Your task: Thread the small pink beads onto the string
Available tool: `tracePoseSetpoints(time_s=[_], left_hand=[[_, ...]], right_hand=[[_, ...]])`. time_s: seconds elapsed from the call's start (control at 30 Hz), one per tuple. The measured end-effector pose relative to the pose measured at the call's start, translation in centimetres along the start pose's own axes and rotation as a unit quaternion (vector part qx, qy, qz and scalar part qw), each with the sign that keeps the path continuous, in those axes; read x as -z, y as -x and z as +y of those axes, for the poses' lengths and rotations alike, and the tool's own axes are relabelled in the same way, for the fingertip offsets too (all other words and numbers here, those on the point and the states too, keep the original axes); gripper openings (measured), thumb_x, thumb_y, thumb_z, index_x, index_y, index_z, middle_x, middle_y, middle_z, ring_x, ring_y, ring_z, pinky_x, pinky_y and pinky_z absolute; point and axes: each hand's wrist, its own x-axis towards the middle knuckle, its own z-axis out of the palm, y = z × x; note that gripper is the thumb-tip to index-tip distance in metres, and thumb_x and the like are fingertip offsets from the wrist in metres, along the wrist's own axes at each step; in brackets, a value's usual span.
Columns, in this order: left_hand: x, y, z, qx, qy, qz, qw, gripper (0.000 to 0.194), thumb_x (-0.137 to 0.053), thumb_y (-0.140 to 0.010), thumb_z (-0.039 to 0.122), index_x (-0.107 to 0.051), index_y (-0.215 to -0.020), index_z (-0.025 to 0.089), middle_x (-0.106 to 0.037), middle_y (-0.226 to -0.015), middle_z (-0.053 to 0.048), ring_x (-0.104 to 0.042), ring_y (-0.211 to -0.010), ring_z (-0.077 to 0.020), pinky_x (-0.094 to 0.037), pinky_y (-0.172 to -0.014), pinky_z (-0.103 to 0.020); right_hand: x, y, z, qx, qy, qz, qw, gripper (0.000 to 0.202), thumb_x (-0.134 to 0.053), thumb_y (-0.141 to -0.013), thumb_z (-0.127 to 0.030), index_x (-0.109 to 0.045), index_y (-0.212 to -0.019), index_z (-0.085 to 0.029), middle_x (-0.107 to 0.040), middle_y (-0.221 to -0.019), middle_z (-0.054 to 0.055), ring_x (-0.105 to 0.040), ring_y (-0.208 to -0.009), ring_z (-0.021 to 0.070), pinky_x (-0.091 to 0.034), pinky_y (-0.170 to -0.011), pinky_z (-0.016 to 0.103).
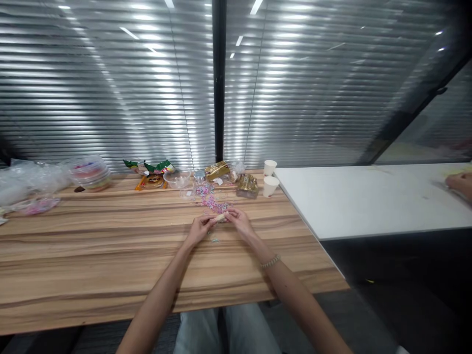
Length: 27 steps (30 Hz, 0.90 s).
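Between my two hands, above the wooden table (110, 255), is a small pale, yellowish piece (220, 217). My left hand (201, 227) pinches its left end, and my right hand (238, 220) pinches its right end. What exactly the piece is, I cannot make out. Just beyond my fingers lies a scatter of small pink and purple bits (214, 202). A few greenish bits (214, 240) rest on the wood nearer to me. A beaded bracelet (270, 261) circles my right wrist.
Two paper cups (270, 186) stand at the back right beside gold packets (247, 186). Behind the bits are a clear bowl (177, 179) and green snack wrappers (153, 167). Stacked tubs (90, 173) and plastic bags (35, 182) lie left. Another person's hand (460, 184) is over the white table (354, 201).
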Motion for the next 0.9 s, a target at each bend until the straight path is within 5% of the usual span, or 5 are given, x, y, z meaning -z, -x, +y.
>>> tracePoseSetpoints(time_s=[0.6, 0.9], left_hand=[[0.1, 0.0, 0.0, -0.011, -0.014, -0.033, 0.999, 0.032, -0.057, -0.076, 0.043, -0.069, -0.081, 0.014, -0.063, -0.065, -0.003, -0.051, -0.058, -0.0139, -0.04, -0.055, -0.022], [-0.4, -0.5, -1.8, -0.022, -0.003, 0.067, 0.997, 0.034, -0.063, -0.071, 0.034, -0.067, -0.099, 0.016, -0.069, -0.09, -0.008, -0.062, -0.077, -0.0199, -0.048, -0.068, -0.029]], right_hand=[[0.2, 0.2, 0.0, -0.016, 0.004, 0.003, 1.0, 0.031, -0.077, -0.055, -0.033, -0.063, -0.077, -0.016, -0.064, -0.066, 0.0, -0.054, -0.056, 0.0099, -0.042, -0.058, 0.023], [0.2, 0.1, 0.1, -0.029, -0.061, 0.007, 0.998, 0.035, -0.08, -0.053, -0.029, -0.061, -0.079, -0.016, -0.065, -0.073, 0.001, -0.059, -0.064, 0.0121, -0.047, -0.067, 0.027]])
